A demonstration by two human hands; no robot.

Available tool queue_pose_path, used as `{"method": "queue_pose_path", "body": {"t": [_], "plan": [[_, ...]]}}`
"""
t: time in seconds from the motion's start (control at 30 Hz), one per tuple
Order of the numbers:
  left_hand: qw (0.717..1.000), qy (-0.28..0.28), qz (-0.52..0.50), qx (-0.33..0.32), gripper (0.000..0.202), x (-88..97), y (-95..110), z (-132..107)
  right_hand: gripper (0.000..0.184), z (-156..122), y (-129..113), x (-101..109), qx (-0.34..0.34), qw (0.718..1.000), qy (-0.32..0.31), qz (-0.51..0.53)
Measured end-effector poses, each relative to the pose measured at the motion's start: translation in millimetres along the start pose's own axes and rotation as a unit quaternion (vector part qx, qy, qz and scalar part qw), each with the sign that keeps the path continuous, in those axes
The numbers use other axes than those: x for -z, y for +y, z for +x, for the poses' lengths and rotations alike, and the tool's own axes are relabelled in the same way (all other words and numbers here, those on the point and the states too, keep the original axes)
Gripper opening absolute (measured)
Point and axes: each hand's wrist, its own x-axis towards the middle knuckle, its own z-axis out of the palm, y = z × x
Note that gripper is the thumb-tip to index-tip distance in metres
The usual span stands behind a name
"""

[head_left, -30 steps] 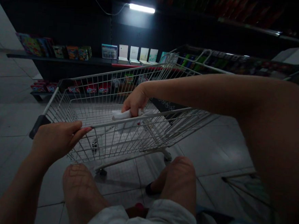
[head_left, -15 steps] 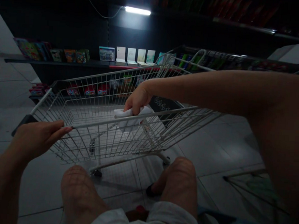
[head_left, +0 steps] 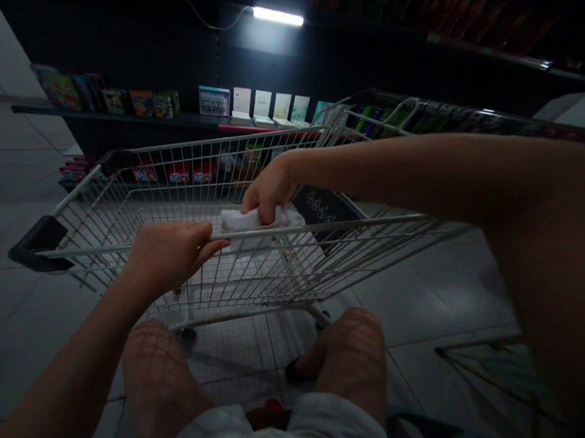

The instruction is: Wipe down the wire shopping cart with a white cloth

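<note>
A wire shopping cart (head_left: 124, 194) stands on the tiled floor in front of my knees. My left hand (head_left: 167, 253) is wrapped round the cart's near top rail, close to its middle. My right hand (head_left: 268, 189) reaches over that rail and presses a crumpled white cloth (head_left: 245, 221) against it, fingers closed on the cloth. The cloth hangs partly inside the basket. A black plastic corner cap (head_left: 40, 241) sits at the rail's left end.
A dark shelf (head_left: 119, 115) along the back wall carries colourful boxes and cards under a tube light (head_left: 277, 16). A second wire cart (head_left: 405, 113) stands behind to the right. Another wire frame (head_left: 487, 366) lies low at the right.
My left hand has slid rightward along the cart's rail, toward the cloth. The right hand and cloth stay at about the same spot on the rail.
</note>
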Motion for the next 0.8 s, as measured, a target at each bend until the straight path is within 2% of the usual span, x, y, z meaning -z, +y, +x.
{"method": "queue_pose_path", "body": {"t": [0.03, 0.1, 0.2, 0.27, 0.33, 0.4, 0.47, 0.53, 0.57, 0.6, 0.67, 0.73, 0.8], "plan": [[1.0, -0.001, -0.001, -0.003, 0.056, -0.7, -2, -1, 0.041, -4, 0, 0, -0.038, 0.999, -0.004, 0.013], [1.0, 0.0, -0.002, -0.005, 0.056, -2.0, -4, -3, 0.045, -1, 6, -10, -0.058, 0.998, -0.006, 0.032], [1.0, 0.009, 0.004, 0.004, 0.056, -3.6, -4, -4, 0.056, 22, 23, -32, -0.011, 1.0, 0.0, 0.022], [1.0, 0.012, 0.002, 0.007, 0.055, -4.6, -5, -4, 0.061, 30, 31, -40, 0.022, 1.0, 0.006, -0.004], [1.0, 0.014, -0.011, 0.009, 0.053, -5.8, -9, -5, 0.063, 23, 29, -35, 0.039, 0.998, 0.002, -0.043], [0.999, 0.02, -0.027, 0.014, 0.052, -7.5, -18, -8, 0.062, 2, 21, -20, 0.039, 0.994, -0.037, -0.1], [0.999, 0.023, -0.035, 0.019, 0.053, -9.2, -31, -12, 0.045, -22, 11, -2, 0.027, 0.978, -0.107, -0.176], [0.999, 0.016, -0.033, 0.018, 0.054, -9.6, -44, -17, 0.019, -37, 6, 11, 0.065, 0.961, -0.119, -0.242], [0.999, 0.01, -0.029, 0.015, 0.055, -8.8, -49, -19, 0.016, -39, 7, 15, 0.113, 0.954, -0.087, -0.265], [1.0, 0.005, -0.024, 0.012, 0.056, -7.0, -52, -20, 0.018, -37, 10, 15, 0.176, 0.943, -0.029, -0.279], [1.0, 0.018, -0.013, 0.003, 0.059, -1.2, -50, -19, 0.025, -26, 23, 8, 0.31, 0.898, 0.124, -0.287], [0.998, 0.056, -0.005, -0.019, 0.062, 5.8, -36, -13, 0.035, -10, 38, -4, 0.426, 0.815, 0.272, -0.282], [0.996, 0.074, -0.008, -0.056, 0.064, 11.1, -17, -5, 0.046, 6, 48, -17, 0.517, 0.711, 0.4, -0.26]]}}
